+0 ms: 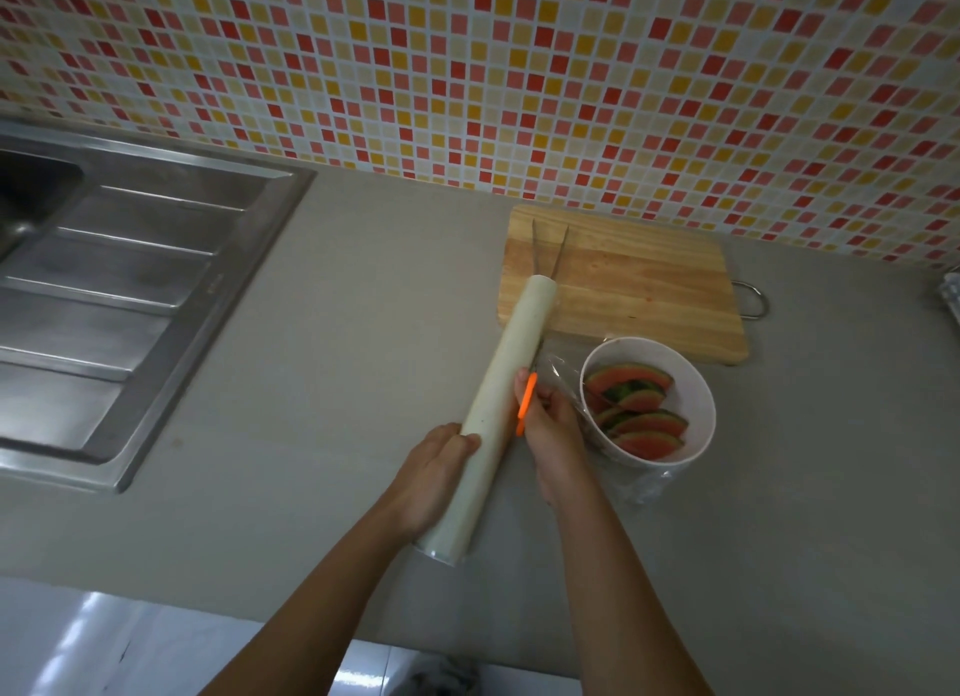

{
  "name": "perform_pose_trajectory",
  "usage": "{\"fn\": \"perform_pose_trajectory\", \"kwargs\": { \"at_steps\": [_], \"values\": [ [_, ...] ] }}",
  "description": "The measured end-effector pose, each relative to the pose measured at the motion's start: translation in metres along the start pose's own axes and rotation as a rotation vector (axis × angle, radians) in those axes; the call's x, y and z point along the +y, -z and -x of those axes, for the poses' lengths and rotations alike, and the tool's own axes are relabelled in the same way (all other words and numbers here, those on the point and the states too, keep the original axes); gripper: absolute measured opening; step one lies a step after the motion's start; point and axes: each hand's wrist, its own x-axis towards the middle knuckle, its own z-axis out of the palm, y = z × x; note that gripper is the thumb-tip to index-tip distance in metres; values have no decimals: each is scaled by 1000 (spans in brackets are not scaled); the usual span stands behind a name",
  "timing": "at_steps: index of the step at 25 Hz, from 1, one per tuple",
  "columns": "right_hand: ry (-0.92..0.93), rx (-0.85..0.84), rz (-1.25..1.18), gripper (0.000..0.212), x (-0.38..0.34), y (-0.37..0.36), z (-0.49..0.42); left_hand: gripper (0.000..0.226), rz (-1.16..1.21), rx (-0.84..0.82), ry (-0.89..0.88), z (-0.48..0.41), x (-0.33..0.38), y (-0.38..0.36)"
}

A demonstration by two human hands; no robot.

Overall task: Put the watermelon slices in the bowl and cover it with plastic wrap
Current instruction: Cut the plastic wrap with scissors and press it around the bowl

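A white bowl (696, 409) on the grey counter holds several watermelon slices (641, 417), red with green rind. Clear plastic wrap (563, 378) stretches from a long white roll (506, 383) across the bowl and hangs down its near side. My left hand (434, 469) grips the roll near its lower end, holding it slanted above the counter. My right hand (550, 425) sits between roll and bowl, closed on an orange-handled cutting tool (525, 404) at the film's edge beside the roll. Its blade is hidden.
A wooden cutting board (639, 285) lies behind the bowl with metal tongs (548, 248) on it, partly hidden by the roll. A steel sink with drainboard (130, 290) fills the left. The tiled wall runs behind; the counter edge is near me.
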Motion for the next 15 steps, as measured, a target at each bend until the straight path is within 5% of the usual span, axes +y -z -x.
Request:
{"fn": "perform_pose_trajectory", "kwargs": {
  "at_steps": [15],
  "values": [
    [-1, 17, -23, 31, -8, -15, -31, 38, -45, -63, 24, -1, -7, 29]
  ]
}}
